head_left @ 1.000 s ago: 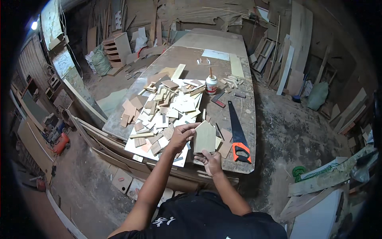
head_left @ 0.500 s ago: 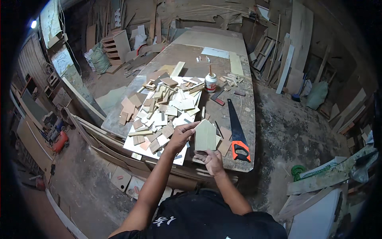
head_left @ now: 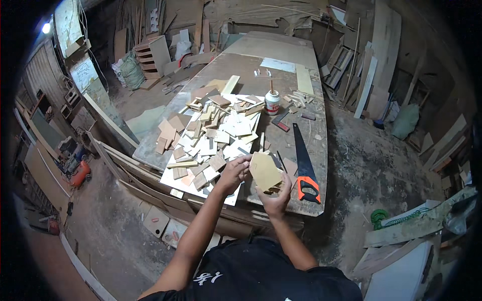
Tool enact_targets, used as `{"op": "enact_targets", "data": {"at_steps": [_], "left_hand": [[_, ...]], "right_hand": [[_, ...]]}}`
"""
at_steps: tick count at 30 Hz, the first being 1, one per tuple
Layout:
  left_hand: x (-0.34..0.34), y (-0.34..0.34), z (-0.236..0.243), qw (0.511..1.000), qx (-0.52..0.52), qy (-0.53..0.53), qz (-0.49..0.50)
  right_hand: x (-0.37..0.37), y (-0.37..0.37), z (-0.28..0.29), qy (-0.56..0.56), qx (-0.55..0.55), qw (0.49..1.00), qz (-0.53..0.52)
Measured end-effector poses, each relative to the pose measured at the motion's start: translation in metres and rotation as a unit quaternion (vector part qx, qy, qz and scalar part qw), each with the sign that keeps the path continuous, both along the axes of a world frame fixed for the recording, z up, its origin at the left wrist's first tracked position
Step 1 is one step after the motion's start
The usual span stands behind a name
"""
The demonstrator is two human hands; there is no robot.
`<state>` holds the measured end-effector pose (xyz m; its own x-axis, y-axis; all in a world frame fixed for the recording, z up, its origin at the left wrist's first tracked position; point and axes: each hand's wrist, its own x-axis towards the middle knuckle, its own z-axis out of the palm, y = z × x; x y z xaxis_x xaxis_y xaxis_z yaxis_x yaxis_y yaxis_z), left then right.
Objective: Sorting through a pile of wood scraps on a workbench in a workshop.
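In front of me, over the table's near edge, a small pale wooden piece [head_left: 266, 172] with a house-like pointed outline is held between my hands. My right hand [head_left: 277, 201] grips it from below, thumb along its right edge. Layered wood edges show under its lower end; I cannot tell if they are part of it. At its upper left edge are the fingertips of my left hand [head_left: 235, 175], the fingers bent. A hand saw [head_left: 305, 160] with an orange and black handle lies to the right. Left of the piece, scrap wood pieces [head_left: 216, 128] cover a white board [head_left: 227, 199].
A white glue bottle [head_left: 271, 104] with a stick in it stands behind the scraps. Near it are a dark red-ended tool [head_left: 281, 123] and small wood blocks [head_left: 300, 99]. The worktable [head_left: 317, 135] stretches away from me. Boards [head_left: 374, 65] lean at the back right.
The wooden piece has tilted and turned, showing a yellower face. My right hand has shifted from its bottom edge to wrap its lower right side. The whole view has moved slightly.
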<state>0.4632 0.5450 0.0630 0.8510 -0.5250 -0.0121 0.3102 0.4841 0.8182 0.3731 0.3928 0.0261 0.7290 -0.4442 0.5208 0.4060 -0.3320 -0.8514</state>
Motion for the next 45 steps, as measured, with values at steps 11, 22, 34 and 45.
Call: {"op": "enact_targets", "data": {"at_steps": [11, 22, 34, 45], "left_hand": [[-0.014, -0.009, 0.018, 0.994, 0.094, -0.057, 0.005], [-0.011, -0.01, 0.002, 0.995, 0.086, -0.04, 0.009], [-0.016, -0.014, 0.01, 0.989, 0.127, -0.075, 0.003], [-0.025, -0.003, -0.016, 0.977, 0.201, -0.021, -0.064]], "right_hand": [[-0.012, -0.004, 0.021, 0.046, -0.178, 0.979, -0.085], [-0.011, -0.007, 0.011, 0.034, -0.192, 0.979, -0.063], [-0.011, -0.015, 0.006, 0.036, -0.211, 0.975, -0.05], [-0.011, -0.043, -0.059, 0.165, 0.281, 0.917, 0.228]]}}
